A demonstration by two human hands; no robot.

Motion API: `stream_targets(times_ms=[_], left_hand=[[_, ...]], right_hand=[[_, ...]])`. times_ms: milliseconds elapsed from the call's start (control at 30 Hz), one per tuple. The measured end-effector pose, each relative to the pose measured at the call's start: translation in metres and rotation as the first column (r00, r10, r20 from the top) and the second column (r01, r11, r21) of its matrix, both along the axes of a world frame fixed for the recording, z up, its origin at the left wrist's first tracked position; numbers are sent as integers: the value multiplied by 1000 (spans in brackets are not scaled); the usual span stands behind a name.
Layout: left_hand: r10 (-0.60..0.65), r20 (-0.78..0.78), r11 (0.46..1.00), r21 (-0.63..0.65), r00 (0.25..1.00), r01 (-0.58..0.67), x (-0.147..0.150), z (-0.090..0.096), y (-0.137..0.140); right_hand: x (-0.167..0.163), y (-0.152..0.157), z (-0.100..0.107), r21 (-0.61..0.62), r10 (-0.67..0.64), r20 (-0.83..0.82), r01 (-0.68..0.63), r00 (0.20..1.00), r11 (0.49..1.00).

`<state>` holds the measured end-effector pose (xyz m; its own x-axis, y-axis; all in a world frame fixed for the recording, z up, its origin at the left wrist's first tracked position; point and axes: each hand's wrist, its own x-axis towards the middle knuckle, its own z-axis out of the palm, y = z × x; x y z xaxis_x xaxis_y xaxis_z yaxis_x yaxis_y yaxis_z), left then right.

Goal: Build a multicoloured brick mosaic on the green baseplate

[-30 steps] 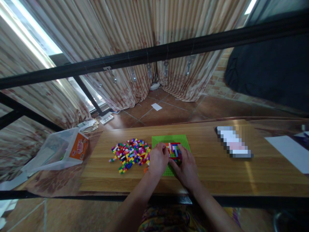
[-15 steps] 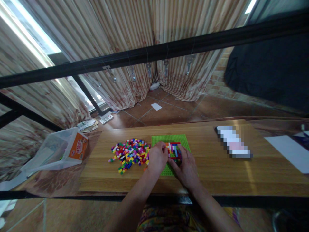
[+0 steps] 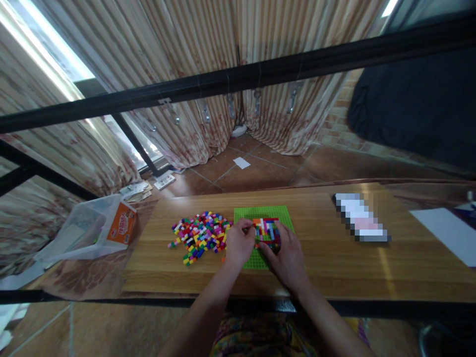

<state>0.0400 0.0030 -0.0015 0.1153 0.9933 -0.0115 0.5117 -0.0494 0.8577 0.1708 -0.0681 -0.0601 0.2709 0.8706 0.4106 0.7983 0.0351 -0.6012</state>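
Note:
A block of coloured toy bricks (image 3: 266,229) is built up on a green studded baseplate (image 3: 260,211). My right hand (image 3: 289,255) grips this build from the right, thumb at its near edge and fingers at its far right side. At the build's left edge, my left hand (image 3: 240,244) is closed in a pinch, thumb against forefinger. Whatever those fingertips hold is too small or hidden to make out. Just left of the baseplate lies a heap of loose toy bricks (image 3: 203,233) in many colours.
The wooden table (image 3: 334,272) carries a phone-like device with a pixelated screen (image 3: 360,218) right of the baseplate. A white paper sheet (image 3: 446,233) lies at the far right. A clear plastic bin (image 3: 85,230) with an orange label stands at the left. A black bar (image 3: 223,82) crosses beyond the table.
My left hand has shifted slightly to the left, away from the build, showing more of its left edge. My right hand stays on the build.

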Motion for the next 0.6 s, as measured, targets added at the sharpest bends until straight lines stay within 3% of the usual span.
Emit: stream_targets(times_ms=[600], left_hand=[[69,210,991,-122,975,-44,8,-19,13]], right_hand=[[0,0,3,-12,9,-19,-10,1000,1000]])
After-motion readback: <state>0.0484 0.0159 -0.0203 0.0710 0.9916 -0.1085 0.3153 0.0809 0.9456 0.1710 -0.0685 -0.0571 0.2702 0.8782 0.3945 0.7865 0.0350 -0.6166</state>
